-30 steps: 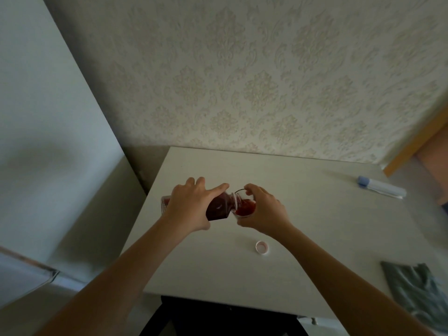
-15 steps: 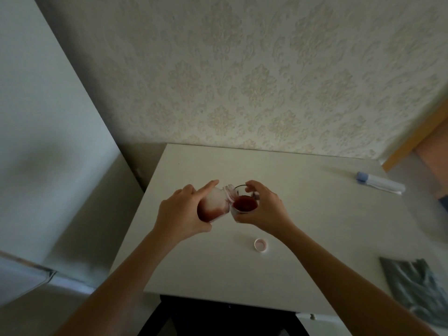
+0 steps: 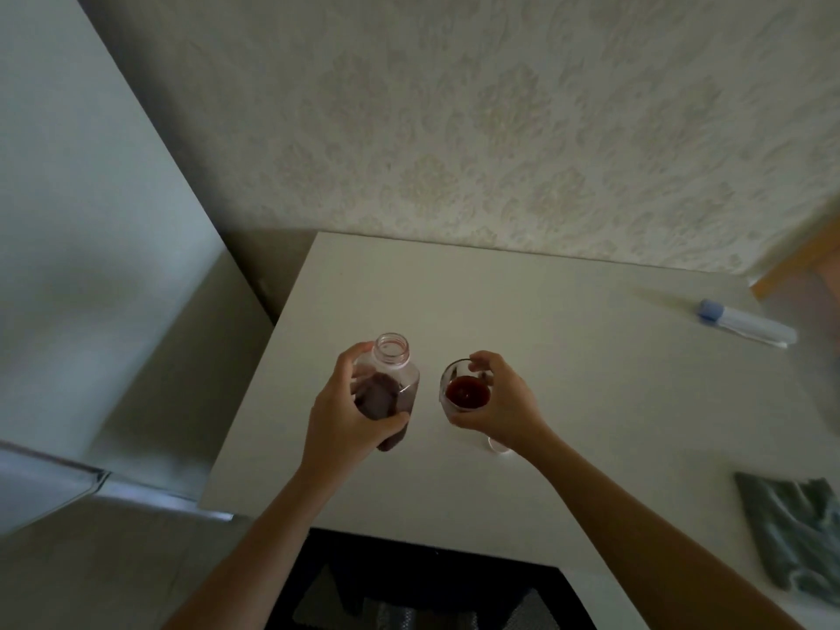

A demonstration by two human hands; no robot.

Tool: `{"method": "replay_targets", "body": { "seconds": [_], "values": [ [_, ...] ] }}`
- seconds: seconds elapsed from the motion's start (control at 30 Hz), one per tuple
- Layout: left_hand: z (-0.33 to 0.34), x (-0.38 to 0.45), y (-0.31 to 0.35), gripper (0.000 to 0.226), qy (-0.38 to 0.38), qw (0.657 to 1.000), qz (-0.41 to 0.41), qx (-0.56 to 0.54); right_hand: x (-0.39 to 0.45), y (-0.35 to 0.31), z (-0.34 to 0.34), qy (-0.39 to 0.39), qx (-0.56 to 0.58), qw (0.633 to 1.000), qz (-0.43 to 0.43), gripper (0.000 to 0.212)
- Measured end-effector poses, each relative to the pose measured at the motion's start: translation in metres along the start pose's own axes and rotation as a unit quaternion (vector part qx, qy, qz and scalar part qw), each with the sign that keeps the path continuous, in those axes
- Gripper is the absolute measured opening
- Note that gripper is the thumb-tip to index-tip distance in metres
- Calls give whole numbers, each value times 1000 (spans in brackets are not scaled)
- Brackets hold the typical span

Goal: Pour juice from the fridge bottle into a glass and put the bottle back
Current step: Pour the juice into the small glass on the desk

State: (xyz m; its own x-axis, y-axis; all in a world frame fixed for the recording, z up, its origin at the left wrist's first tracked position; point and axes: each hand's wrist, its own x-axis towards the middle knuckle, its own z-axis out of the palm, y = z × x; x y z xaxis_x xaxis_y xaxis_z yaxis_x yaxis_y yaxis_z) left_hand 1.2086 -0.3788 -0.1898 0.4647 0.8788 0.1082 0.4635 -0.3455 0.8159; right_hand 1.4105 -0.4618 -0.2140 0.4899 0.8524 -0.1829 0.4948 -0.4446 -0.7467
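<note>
1. Now the left hand (image 3: pixel 345 416) grips the juice bottle (image 3: pixel 386 393) over the left part of the bench (image 3: pixel 591 393), fingers (image 3: pixel 352 363) curled round its far side and thumb across the lower front.
2. Held nearly upright and uncapped, the bottle shows an open mouth at the top; dark red juice fills roughly its lower half, and the clear upper part looks empty.
3. Whether the bottle's base touches the bench or hangs just above it cannot be told, since the hand covers it.
4. Just beside it, apart from the bottle, the right hand (image 3: pixel 500 406) holds the glass (image 3: pixel 463 393), its fingers wrapped round the far rim and side, the thumb along the near side.
5. Red juice sits in the glass, well below the rim.
6. A small white bottle cap (image 3: pixel 499 446) lies on the bench, mostly hidden under the right wrist.
7. Farther right, near the bench's far edge, a white tube with a blue cap (image 3: pixel 745 328) lies on its side, well apart from both hands.
8. At the right near corner a crumpled grey-green cloth (image 3: pixel 791 534) rests on the bench.
9. Patterned wallpaper (image 3: pixel 500 129) rises behind the bench, and a pale fridge side (image 3: pixel 82 220) stands to the left.
</note>
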Motion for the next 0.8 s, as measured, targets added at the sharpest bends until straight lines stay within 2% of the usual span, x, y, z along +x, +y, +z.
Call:
{"method": "replay_targets", "body": {
  "seconds": [0.23, 0.5, 0.6, 0.7, 0.8],
  "values": [
    [11, -8, -19, 91, -14, 999, -34, -34, 3, 33, 36, -51, -46, 997, 34, 82],
    [15, -15, -34, 91, -28, 998, -47, -41, 3, 48, 54, -55, -51, 994, 79, 87],
    [16, -14, -34, 91, -35, 998, -44, -41, 4, 49, 50, -98, -72, 990, 73, 112],
    [17, -12, -36, 91, -45, 997, -39, -40, 6, 55, 42, -152, -176, 972, 44, 142],
    [18, -11, -35, 91, -58, 997, -31, -42, 8, 67, 33, -139, -230, 961, 67, 141]
  ]
}}
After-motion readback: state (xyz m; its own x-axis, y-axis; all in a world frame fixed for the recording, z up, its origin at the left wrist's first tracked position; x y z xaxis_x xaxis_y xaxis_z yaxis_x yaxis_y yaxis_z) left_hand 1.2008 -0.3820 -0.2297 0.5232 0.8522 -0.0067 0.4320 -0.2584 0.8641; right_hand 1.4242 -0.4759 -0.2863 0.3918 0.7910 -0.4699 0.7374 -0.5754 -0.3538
